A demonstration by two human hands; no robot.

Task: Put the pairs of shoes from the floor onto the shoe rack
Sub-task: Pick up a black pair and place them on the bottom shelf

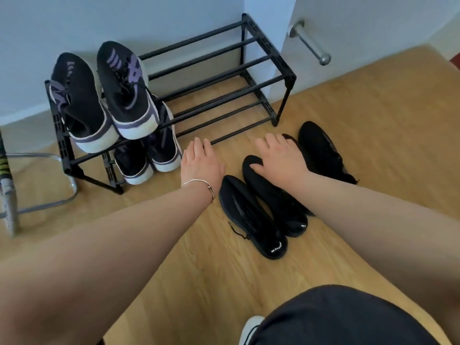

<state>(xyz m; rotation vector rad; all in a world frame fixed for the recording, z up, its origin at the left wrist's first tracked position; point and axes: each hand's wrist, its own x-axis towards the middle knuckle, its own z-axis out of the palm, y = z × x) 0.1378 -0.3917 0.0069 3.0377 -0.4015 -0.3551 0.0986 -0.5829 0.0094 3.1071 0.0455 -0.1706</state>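
A black two-tier shoe rack point(249, 78) stands against the wall. A black-and-purple pair point(104, 95) sits on its top tier at the left, and a second such pair point(149, 158) on the bottom tier below. On the wood floor in front lie a black pair point(258, 215) side by side and a third black shoe point(323, 150) to their right. My left hand point(201, 163), wearing a bracelet, hovers open by the rack's front lower bar. My right hand point(278, 158) is spread over the toe of one black shoe; a further black shoe seems hidden beneath it.
A metal door stopper point(311, 43) sticks out from the wall at the right of the rack. A chrome tube frame point(49, 200) rests on the floor at the left. My dark-clothed knee point(348, 319) and a white shoe point(251, 327) fill the bottom.
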